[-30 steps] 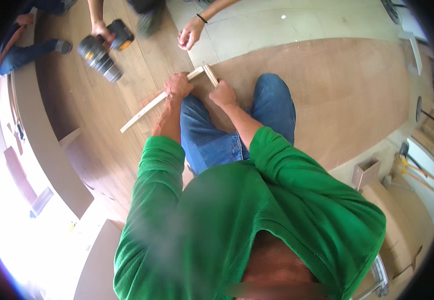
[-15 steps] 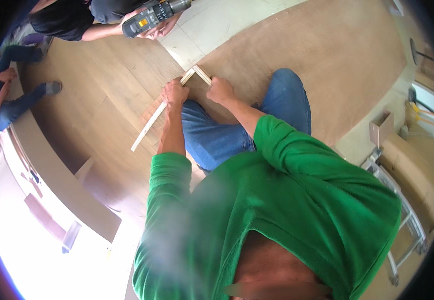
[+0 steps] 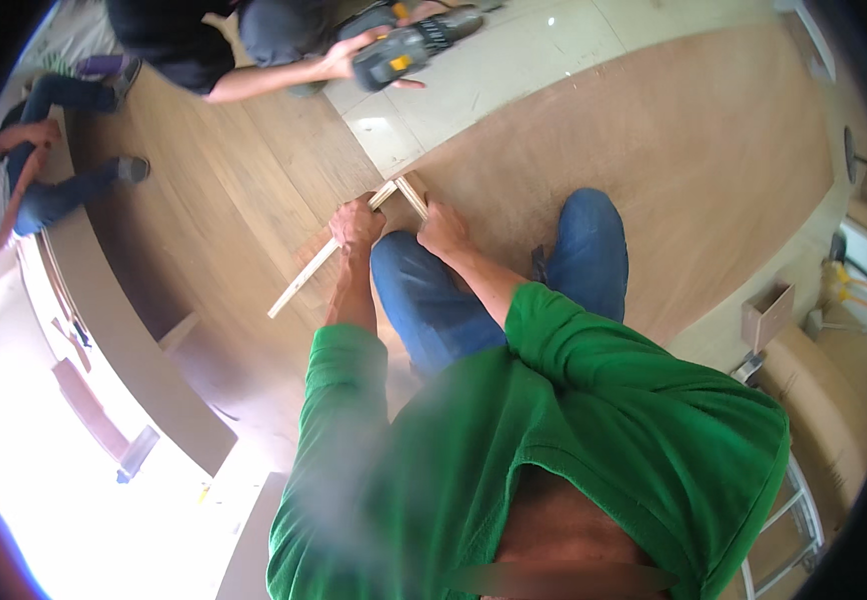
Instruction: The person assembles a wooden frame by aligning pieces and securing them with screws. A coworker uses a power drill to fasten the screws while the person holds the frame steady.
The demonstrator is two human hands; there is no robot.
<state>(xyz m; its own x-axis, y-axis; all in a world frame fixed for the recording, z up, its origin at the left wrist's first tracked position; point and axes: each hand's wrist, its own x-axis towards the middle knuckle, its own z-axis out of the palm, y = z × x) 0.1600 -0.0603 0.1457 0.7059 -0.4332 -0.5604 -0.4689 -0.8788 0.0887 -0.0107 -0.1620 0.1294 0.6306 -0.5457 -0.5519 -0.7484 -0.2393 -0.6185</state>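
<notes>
Green fabric is filling the lower middle of the frame as the top [image 3: 434, 460] of the person, whose blue jeans [image 3: 424, 290] are showing just above it. Near the centre, the left hand [image 3: 357, 222] is gripping the longer pale strip [image 3: 304, 280], which is sloping down to the left, and the right hand [image 3: 444, 230] is clasping the shorter strip [image 3: 412, 198]. The strips are meeting in a peak between the hands, at the edge of a brown panel [image 3: 704, 150]; whether anything is fastening them I cannot tell.

At top centre, a co-worker's hand [image 3: 351, 55] is holding a drill [image 3: 394, 62], which is now sitting farther right than half a second ago, above the peak and apart from it. The strips are keeping their corner, so the work in hand seems to be steadying that joint, with the drill not yet engaged.

At right, an open box [image 3: 772, 312] is standing near the panel; its contents are not showing clearly. At upper left, another person's hands [image 3: 39, 135] are resting together.
</notes>
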